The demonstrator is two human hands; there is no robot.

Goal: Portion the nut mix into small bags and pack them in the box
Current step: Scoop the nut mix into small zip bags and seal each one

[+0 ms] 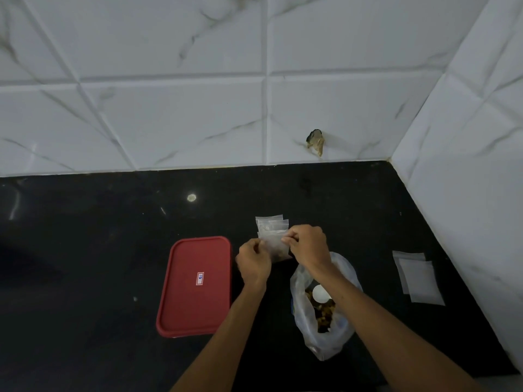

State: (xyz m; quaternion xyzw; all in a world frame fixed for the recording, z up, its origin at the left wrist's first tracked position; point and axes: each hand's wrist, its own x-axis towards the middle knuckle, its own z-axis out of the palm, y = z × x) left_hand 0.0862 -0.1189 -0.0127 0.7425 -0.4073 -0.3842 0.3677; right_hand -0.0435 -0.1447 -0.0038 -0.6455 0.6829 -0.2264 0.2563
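Small clear bag (pixel 278 247) sits between both hands, held up just above the counter, w/ some brown nut mix at its bottom. Left hand (pixel 253 261) is curled closed, thumb and fingers pinching the bag's left top edge. Right hand (pixel 307 244) is likewise closed in a pinch on the right top edge. Just behind the held bag, a few more small bags (pixel 270 223) lie overlapped flat on the counter, thin, see-through plastic; contents too blurry to tell.

Below the right wrist, the big bag of nut mix (pixel 325 315) lies open, crinkly translucent plastic, brown nuts inside plus a round white item (pixel 320 293), maybe a scoop, can't tell. Left of the hands, the box (pixel 195 287): rectangular w/ rounded corners, red lid on, smooth plastic, small white label in the lid's centre. Well right of the hands, empty small bags (pixel 418 277) lie stacked flat, frosted-looking, near the side wall.

Counter (pixel 85 264) is black, glossy, speckled, w/ a round light reflection toward the back. Back wall (pixel 169 108) and right wall meet in a corner; both are white marble-look tiles w/ grey veins and raised seams. One chipped hole (pixel 315 141) in the back wall low down, brownish edges.
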